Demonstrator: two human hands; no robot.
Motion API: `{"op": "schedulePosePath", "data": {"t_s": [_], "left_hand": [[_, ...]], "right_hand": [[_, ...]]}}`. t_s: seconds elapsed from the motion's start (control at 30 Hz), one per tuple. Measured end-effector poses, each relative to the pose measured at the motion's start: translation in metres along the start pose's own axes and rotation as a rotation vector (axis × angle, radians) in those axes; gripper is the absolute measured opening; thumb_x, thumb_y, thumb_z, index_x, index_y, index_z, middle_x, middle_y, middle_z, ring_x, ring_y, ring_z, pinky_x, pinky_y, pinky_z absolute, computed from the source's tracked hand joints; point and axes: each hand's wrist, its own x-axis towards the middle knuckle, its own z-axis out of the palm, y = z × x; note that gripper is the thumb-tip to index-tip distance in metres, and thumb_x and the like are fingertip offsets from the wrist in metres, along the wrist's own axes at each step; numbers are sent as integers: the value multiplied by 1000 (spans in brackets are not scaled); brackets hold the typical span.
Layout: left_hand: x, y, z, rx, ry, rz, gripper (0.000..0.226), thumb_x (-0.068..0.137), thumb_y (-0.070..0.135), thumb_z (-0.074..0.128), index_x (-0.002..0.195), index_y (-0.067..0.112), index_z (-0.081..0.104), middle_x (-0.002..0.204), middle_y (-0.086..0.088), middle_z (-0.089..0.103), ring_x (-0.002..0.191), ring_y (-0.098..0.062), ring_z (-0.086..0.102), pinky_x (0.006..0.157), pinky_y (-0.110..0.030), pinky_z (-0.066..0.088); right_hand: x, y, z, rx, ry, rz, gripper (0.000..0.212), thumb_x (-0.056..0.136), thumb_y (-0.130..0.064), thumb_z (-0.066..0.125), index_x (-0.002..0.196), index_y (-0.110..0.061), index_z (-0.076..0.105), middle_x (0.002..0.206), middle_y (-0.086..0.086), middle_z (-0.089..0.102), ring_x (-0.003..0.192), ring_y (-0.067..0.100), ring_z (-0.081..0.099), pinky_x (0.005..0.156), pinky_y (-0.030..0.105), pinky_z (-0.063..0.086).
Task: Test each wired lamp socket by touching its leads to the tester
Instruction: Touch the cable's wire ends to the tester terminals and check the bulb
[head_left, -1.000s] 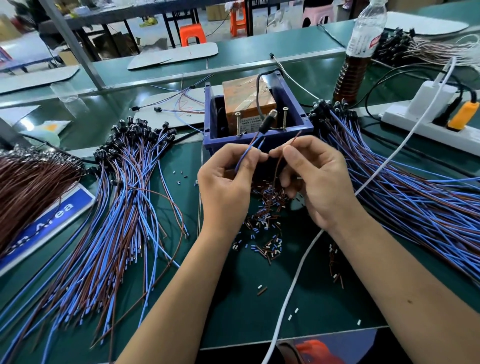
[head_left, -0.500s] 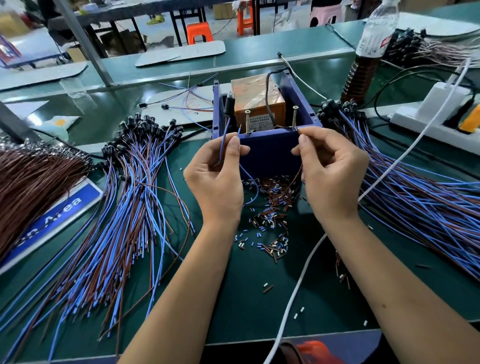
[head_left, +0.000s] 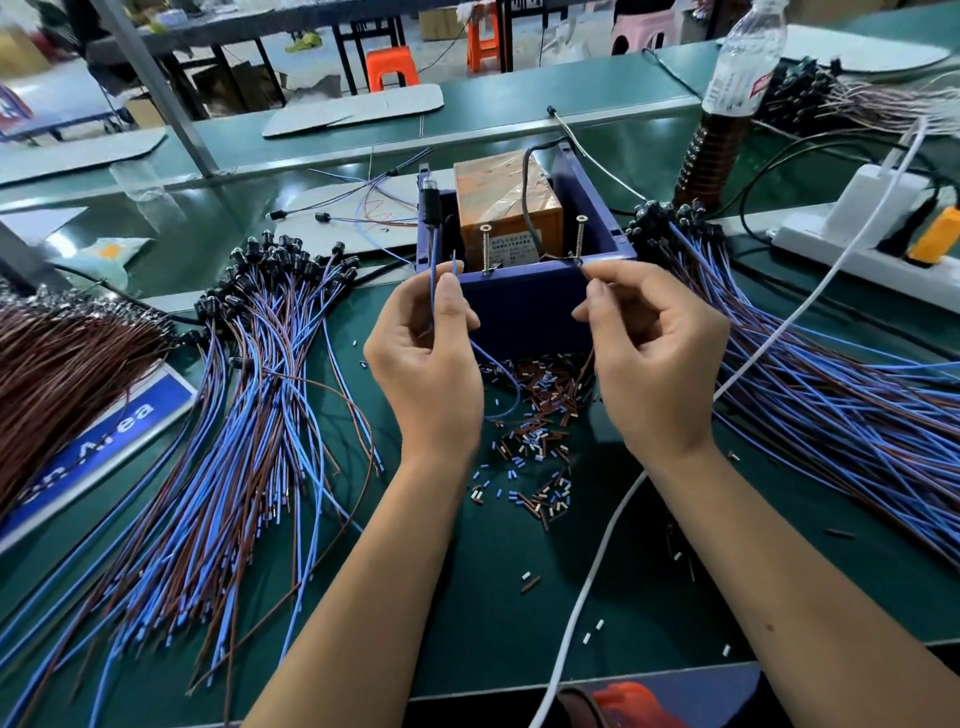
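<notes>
On the green counter (head_left: 363, 649), the blue plastic tester box (head_left: 524, 306) is the landmark. Left hand (head_left: 426, 364), at its near-left corner, pinches a blue lead; the black lamp socket (head_left: 430, 205) stands upright, bulb up, higher than before. Right hand (head_left: 654, 358) pinches the brown lead against the right screw (head_left: 579, 236).

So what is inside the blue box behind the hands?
Inside the blue box sits an orange block with tape and a label. A black cable runs over it. Two upright screws stand by the near wall. The near wall hides the box floor.
</notes>
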Motion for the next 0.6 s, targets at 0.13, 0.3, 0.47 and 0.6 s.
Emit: {"op": "schedulePosePath", "data": {"t_s": [0.13,0.3,0.47,0.6], "left_hand": [[-5,2,3,31,-99,32,21,102,25,63,93,9,73,65,5,55,57,-14,45,55,-30,38],[-16,5,10,-23,-237,-73,23,99,17,69,82,2,71,57,-2,56,42,-13,47,39,-23,38],[-14,5,9,-166,-350,-209,18,96,8,71,78,3,72,52,-10,52,33,-20,41,36,-26,40],[-10,3,7,-195,-380,-291,17,92,13,73,77,4,71,57,-13,55,41,-22,46,41,-40,45]], "right_hand": [[-9,-7,3,150,-180,93,7,103,-9,63,103,-10,70,80,-1,74,54,12,67,52,21,50],[-13,-15,10,411,-355,353,7,106,-2,56,99,-2,59,74,4,69,47,21,63,35,28,46],[-13,-13,9,466,-374,434,15,106,-5,57,100,9,57,64,5,64,46,18,61,37,26,46],[-13,-11,7,450,-368,414,11,103,-4,62,96,5,62,63,4,64,48,15,61,39,25,47]]}}
